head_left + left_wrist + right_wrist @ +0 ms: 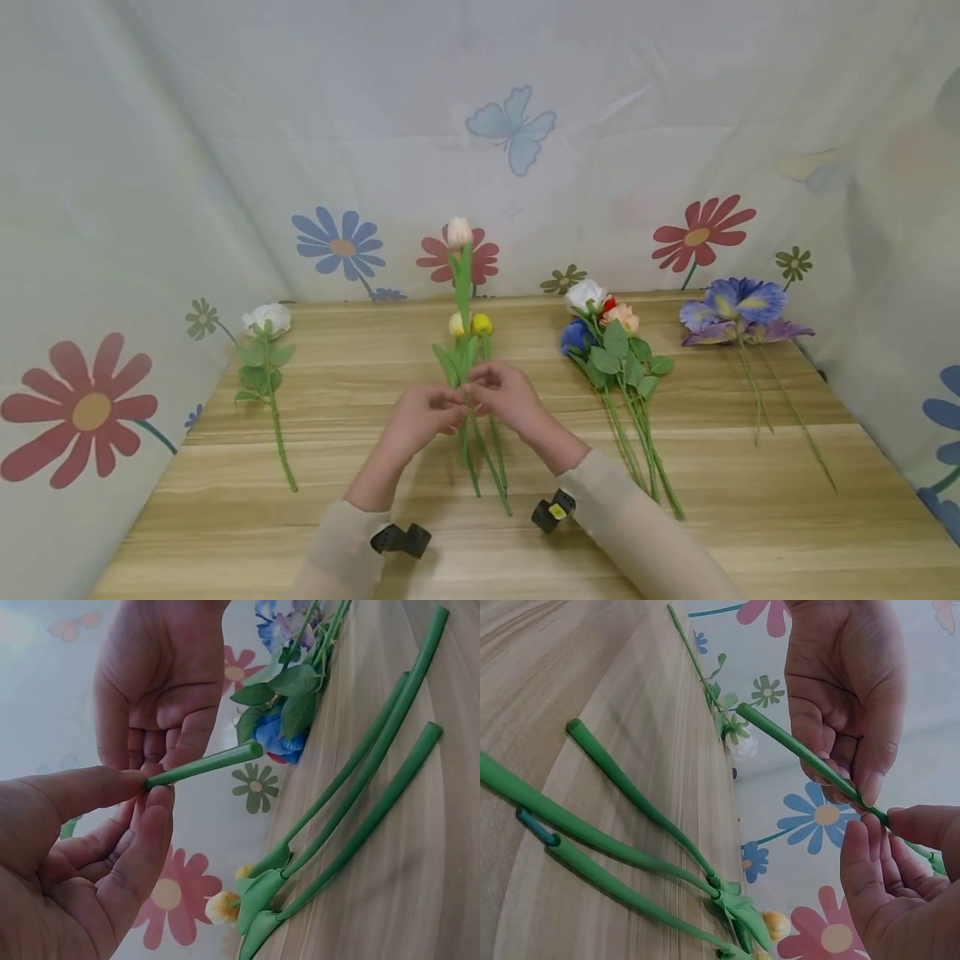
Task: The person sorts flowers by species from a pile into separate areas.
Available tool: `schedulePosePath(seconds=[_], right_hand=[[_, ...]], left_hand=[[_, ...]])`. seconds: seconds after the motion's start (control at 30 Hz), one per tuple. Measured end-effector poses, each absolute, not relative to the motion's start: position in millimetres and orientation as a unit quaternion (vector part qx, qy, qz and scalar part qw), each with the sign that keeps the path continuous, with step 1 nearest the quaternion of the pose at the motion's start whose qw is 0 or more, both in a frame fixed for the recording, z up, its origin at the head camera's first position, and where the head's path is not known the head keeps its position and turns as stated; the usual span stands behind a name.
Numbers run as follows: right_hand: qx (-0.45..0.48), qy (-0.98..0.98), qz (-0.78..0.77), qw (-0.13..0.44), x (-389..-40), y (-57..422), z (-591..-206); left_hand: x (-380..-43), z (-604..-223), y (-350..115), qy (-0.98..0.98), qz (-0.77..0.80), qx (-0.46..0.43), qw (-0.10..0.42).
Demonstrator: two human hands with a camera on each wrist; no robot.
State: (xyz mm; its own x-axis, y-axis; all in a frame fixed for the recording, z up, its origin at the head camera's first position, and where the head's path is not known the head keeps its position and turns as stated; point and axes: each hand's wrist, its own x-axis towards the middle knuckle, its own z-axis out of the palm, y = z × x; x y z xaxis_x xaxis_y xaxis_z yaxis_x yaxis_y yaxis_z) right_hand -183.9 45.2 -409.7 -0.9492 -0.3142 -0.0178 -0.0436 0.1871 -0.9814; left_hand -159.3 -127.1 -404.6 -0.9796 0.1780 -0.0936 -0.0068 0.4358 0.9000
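Note:
A pale pink tulip (pixel 459 232) stands upright above the table, its green stem between both hands. My left hand (pixel 426 418) pinches that stem (pixel 210 763) between thumb and fingertips, and the cut end sticks out past them. Close beside it, my right hand (pixel 512 395) pinches the stem a little nearer the bloom, thumb against fingers. Below the hands, several tulips lie on the wood, among them a yellow tulip (pixel 482 323) and a cream-yellow one (pixel 457 326). Their stems (pixel 630 859) point toward the person.
On the left lies a white rose (pixel 267 319) with a leafy stem. To the right is a bunch of roses, including a blue rose (pixel 576 337) and a peach one (pixel 622 317). Purple-blue irises (pixel 742 302) lie at far right. A printed curtain (pixel 375 150) borders the wooden table (pixel 225 533).

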Motion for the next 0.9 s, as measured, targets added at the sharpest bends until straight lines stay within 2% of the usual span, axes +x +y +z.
schedulePosePath(seconds=[0.4, 0.9], right_hand=[[-0.104, 0.768, -0.621, 0.120, -185, 54, -417], [-0.070, 0.780, -0.596, 0.176, -184, 79, -438]], left_hand=[[-159, -407, -144, 0.864, 0.488, 0.086, 0.091], [-152, -409, -216, 0.914, 0.401, 0.014, 0.061]])
